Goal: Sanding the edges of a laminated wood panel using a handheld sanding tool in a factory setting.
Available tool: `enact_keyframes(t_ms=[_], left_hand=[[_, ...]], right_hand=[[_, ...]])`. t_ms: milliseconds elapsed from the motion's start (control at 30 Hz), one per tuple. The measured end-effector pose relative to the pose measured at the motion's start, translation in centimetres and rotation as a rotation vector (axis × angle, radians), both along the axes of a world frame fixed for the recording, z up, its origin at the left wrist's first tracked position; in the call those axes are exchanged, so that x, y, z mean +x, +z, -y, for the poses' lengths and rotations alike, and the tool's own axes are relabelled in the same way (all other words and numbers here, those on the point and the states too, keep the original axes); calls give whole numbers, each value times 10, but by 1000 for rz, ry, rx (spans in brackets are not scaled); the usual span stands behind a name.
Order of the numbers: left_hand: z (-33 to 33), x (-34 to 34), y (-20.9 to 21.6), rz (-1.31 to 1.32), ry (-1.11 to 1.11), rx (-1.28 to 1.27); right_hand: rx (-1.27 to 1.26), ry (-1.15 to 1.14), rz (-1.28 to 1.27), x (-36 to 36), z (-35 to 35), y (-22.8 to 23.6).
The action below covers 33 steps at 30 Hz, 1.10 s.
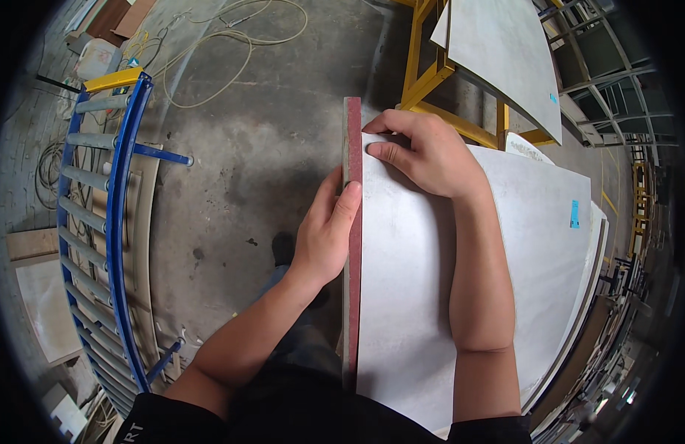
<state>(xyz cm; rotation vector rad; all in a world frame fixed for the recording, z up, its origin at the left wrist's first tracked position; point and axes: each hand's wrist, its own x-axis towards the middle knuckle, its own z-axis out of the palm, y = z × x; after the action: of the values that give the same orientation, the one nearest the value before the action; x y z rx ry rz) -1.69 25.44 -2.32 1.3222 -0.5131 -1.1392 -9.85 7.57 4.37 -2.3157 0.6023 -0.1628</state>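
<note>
While the left hand (pixel 324 233) is pinching the slab's (pixel 431 281) reddish edge (pixel 352 222) | right hand (pixel 424 152) is pressing flat, grasping nothing | slab is leaning over concrete floor (pixel 268 126) | blue roller rack (pixel 109 222) standing left.

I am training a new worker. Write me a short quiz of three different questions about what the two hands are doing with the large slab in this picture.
1. True or false: the right hand lies flat on top of the pale grey slab.
2. Which hand grips the slab's reddish-brown edge? A) left hand B) right hand C) neither
3. Fill in: the blue roller rack stands on the person's ____ side.

Key: 1 true; 2 A; 3 left.
</note>
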Motion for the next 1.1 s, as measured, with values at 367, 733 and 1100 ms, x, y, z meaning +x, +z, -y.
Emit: enact_keyframes(t_ms=[367,733,1100], left_hand=[[2,7,3,107,24,127],[20,24,10,35,-26,48],[26,26,13,12,-43,120]], right_hand=[[66,-114,-13,-1,-1,-2],[56,-87,18,1,1,-2],[55,-96,7,0,1,1]])
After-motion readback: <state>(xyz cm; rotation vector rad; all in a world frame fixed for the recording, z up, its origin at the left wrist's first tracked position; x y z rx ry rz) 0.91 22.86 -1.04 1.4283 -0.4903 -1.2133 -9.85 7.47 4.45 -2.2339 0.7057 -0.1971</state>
